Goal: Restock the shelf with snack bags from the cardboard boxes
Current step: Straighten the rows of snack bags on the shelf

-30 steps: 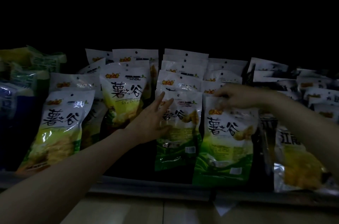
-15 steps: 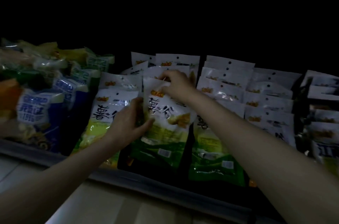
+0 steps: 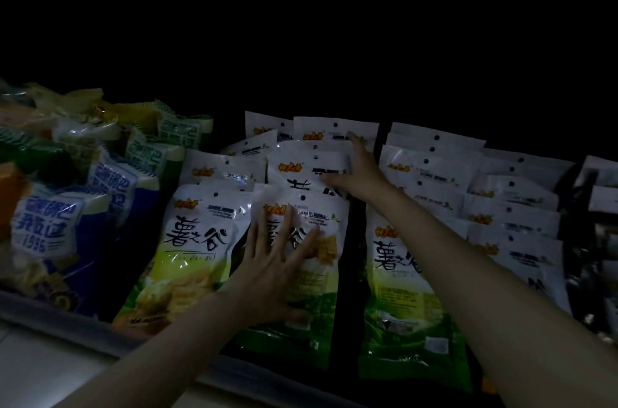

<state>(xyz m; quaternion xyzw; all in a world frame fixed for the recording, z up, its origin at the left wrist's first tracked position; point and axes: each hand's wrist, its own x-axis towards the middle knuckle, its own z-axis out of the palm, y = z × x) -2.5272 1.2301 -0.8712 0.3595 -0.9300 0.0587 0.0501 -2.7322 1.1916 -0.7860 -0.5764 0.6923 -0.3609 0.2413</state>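
White-and-green snack bags stand in rows on a dim shelf (image 3: 100,337). My left hand (image 3: 277,260) lies flat with spread fingers on the front bag of the middle row (image 3: 307,300). My right hand (image 3: 359,173) reaches further back, fingers straight, and touches the white top of the bag behind (image 3: 307,167). A matching bag (image 3: 190,247) stands at the left and another (image 3: 398,300) at the right, partly behind my right forearm. No cardboard box is in view.
Blue-and-white packets (image 3: 46,227) and other wrapped snacks crowd the shelf's left end. More white bag tops (image 3: 508,207) fill the rows to the right. The shelf's grey front lip runs along the bottom; everything above is dark.
My right hand has let go of the bag's top and reached further back. My left hand moved from the bag's side onto its front, pressing it flat. The view shifted left.
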